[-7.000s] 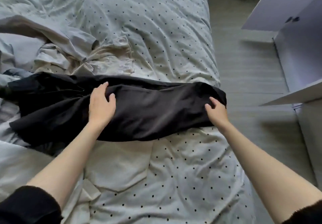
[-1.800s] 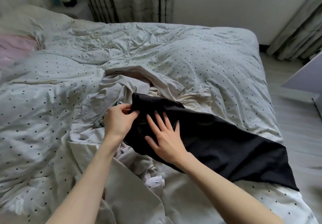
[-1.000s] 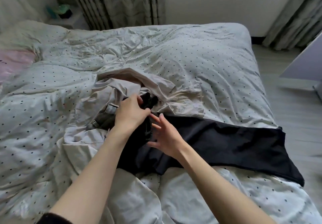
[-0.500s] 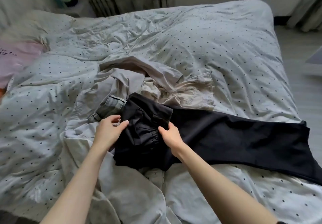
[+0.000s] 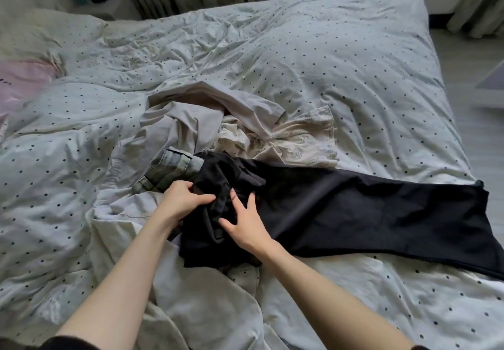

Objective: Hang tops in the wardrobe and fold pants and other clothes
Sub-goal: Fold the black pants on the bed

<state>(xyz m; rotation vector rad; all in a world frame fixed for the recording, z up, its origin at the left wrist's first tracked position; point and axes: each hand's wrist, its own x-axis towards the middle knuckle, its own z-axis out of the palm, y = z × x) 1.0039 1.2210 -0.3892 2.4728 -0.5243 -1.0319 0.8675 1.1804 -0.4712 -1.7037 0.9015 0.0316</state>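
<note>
The long black fabric pants (image 5: 354, 213) lie across the polka-dotted white duvet (image 5: 313, 63), their bunched waist end at the centre of the view and the legs running out toward 3 o'clock. The left hand (image 5: 181, 199) clenches a fold of that waist end between thumb and curled fingers. The right hand (image 5: 245, 225), just at 4 o'clock of the left, lies on the same bunch with fingers spread and straight, pressing, not gripping. Half a second ago the right hand pinched the elastic waistband and the left only touched the cloth's edge; now the roles are swapped and the waist is more crumpled.

At 12 o'clock of the hands lie three other garments: one light grey denim piece (image 5: 174, 164) touching the pants, one pale grey shirt (image 5: 196, 115) beyond it, and one cream printed garment (image 5: 297, 142) toward 1 o'clock. One pink cloth (image 5: 19, 79) shows at 10 o'clock.
</note>
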